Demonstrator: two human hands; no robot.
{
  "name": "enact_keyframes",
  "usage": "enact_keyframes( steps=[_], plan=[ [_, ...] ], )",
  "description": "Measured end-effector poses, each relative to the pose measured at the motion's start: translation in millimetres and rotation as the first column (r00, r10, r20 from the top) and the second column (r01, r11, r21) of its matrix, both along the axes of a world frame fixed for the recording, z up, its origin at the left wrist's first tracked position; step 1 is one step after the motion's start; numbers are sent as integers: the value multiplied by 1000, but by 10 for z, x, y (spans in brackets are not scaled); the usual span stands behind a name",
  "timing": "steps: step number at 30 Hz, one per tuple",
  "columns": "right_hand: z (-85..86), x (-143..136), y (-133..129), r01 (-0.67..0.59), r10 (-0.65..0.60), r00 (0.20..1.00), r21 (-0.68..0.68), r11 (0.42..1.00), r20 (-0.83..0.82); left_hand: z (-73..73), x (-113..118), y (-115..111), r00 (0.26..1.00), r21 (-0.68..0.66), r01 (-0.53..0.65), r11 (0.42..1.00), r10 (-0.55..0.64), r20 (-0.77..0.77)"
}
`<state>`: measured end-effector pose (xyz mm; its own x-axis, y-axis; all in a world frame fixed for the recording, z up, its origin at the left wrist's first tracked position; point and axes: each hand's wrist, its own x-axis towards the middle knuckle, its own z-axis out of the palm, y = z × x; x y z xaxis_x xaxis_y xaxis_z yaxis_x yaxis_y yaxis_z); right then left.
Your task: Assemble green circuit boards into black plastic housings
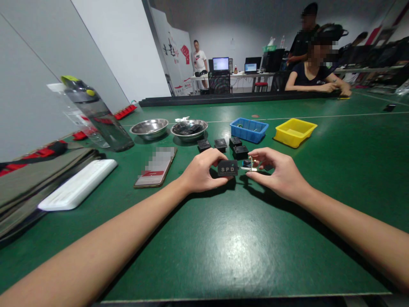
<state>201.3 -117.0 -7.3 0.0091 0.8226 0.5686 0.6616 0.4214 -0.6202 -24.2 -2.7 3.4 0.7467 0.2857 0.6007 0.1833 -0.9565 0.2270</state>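
Observation:
Near the middle of the green table [211,238], my left hand [204,170] grips a small black case [227,168] marked SPD between thumb and fingers. Just right of it, my right hand [279,172] pinches a small circuit board [251,165] with blue and metal parts, its metal end close to the case's right side. Whether board and case touch is unclear. Several black cases sit behind my hands, among them one [240,152] near the board. A dark piece lies partly hidden under my right fingers.
Two steel bowls [149,128] stand behind left, the right one [189,129] holding dark parts. Beyond my hands are a blue tray [249,129] and a yellow tray [294,131]. A phone [156,167], white power bank [78,184], bottle [102,115] and bag lie left. People are beyond the table.

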Motion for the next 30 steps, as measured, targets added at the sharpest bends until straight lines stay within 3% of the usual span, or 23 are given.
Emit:
enact_keyframes(
  steps=[30],
  plan=[
    [-12, 11, 4, -29, 29, 999, -18, 999, -36, -4, 2, -1, 999, 31, 29, 999, -29, 15]
  ],
)
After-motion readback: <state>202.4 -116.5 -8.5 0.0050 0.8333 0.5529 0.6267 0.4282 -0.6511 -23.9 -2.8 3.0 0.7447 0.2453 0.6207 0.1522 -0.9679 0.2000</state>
